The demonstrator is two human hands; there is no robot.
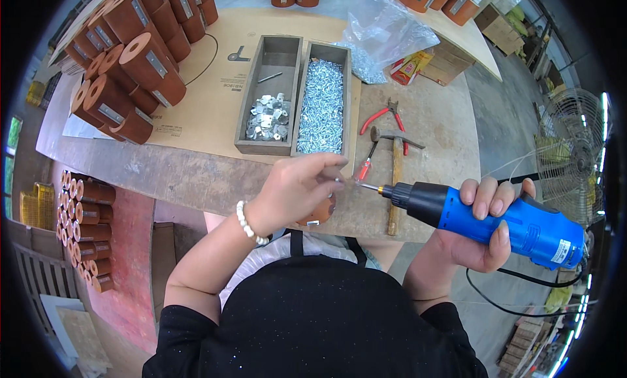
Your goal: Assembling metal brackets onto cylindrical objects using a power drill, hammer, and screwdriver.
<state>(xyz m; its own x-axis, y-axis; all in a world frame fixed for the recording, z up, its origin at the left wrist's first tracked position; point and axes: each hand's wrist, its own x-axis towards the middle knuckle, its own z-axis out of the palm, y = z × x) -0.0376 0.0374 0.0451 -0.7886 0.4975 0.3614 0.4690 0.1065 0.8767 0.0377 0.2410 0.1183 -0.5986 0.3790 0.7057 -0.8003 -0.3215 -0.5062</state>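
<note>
Head view: holds a blue power driver (516, 231) in the right hand (483, 248), with fingers wrapped around its body. Aims its bit (369, 186) at the left hand (297, 183), with thumb and fingertips bunched close; cannot tell whether pinching anything. Just beneath, partly hidden: a reddish-brown cylinder (320, 213). Could jab a fingertip through slipping or starting the bit too early; could tip the cylinder through poor bracing.

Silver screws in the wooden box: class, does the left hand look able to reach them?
Probably yes: the left hand is near the wooden box, and nothing visible covers the screws.
</note>
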